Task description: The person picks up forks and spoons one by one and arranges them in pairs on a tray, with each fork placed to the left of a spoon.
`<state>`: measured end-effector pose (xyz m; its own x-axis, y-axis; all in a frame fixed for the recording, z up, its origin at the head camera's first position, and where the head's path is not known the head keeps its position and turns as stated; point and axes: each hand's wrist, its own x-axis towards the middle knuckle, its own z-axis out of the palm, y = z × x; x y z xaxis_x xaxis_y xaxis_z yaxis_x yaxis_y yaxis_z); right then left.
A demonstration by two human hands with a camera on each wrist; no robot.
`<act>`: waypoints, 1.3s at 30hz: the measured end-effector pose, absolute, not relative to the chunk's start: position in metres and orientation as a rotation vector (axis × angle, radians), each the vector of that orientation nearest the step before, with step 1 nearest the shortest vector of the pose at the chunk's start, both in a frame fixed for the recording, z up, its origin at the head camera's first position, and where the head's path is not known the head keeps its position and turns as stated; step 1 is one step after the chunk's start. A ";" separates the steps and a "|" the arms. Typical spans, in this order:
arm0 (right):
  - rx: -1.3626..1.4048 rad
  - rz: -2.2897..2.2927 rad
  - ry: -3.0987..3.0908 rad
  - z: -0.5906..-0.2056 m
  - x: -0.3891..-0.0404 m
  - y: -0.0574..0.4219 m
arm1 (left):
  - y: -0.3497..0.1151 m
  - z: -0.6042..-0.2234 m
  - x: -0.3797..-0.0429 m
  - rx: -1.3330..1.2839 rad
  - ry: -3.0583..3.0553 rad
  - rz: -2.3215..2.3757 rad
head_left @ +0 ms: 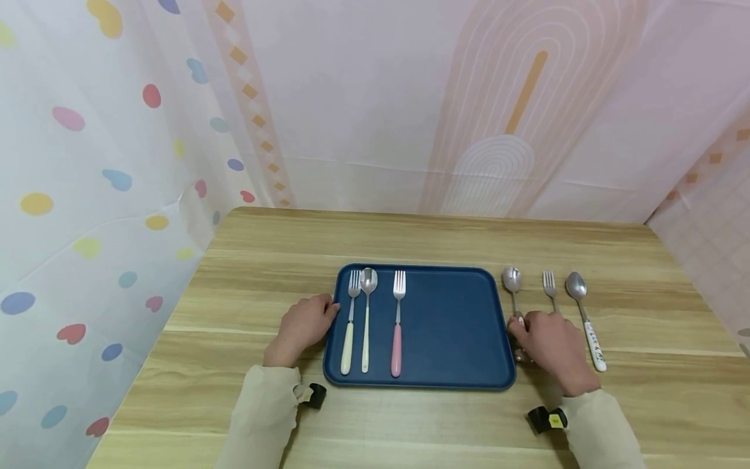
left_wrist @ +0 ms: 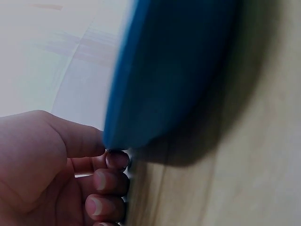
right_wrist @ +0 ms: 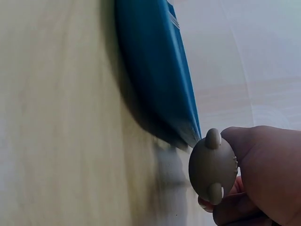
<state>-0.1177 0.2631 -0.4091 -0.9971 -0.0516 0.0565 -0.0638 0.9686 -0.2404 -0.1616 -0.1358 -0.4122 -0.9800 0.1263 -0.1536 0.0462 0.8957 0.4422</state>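
A dark blue tray (head_left: 448, 326) lies on the table. My left hand (head_left: 306, 324) is at its left edge; in the left wrist view the thumb (left_wrist: 84, 139) meets the rim with curled fingers below, pinching it. On the tray lie a fork with a cream handle (head_left: 347, 348), a spoon with a cream handle (head_left: 366, 332) and a fork with a pink handle (head_left: 396, 348). Right of the tray, my right hand (head_left: 553, 342) grips the handle of a spoon (head_left: 512, 280). That brown handle end (right_wrist: 212, 165) has two ear-like knobs.
A fork (head_left: 549, 284) lies partly hidden behind my right hand. Farther right is a spoon (head_left: 577, 285) with a white patterned handle. The wooden table (head_left: 433, 423) meets patterned curtains (head_left: 363, 98) at the back and left.
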 end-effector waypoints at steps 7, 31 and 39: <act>0.108 0.371 -3.038 -0.406 -0.117 0.256 | -0.137 -0.413 -0.162 0.131 2.885 0.652; 0.350 0.328 -3.009 -0.388 -0.125 0.176 | -0.127 -0.413 -0.167 0.181 2.902 0.628; 0.419 0.377 -3.017 -0.390 -0.127 0.153 | -0.128 -0.414 -0.166 0.142 2.888 0.645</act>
